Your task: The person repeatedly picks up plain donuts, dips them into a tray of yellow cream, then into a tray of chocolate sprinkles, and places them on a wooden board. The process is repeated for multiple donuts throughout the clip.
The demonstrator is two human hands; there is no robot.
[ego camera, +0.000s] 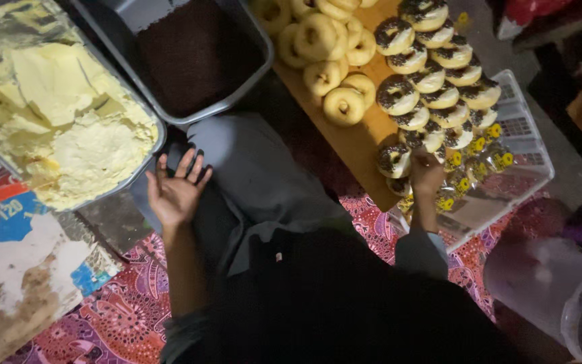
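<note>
Now my right hand (427, 176) pinches a sprinkle-topped doughnut (394, 160) at the near end of the wooden board (358, 145), beside the clear basket (516, 145). Left hand (175, 192) hangs open and empty, palm up, near the tray of yellow cream (69, 121). Best grip the sides only, keeping the topping unsmeared.

Left hand (175, 190) open, palm up; right hand (426, 176) reaching forward, fingers curled.

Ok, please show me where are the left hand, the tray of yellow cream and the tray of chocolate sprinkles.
left hand (173, 192): head view, on the open palm.
tray of yellow cream (158, 138): head view, on its right rim.
tray of chocolate sprinkles (264, 57): head view, on its right wall.
</note>
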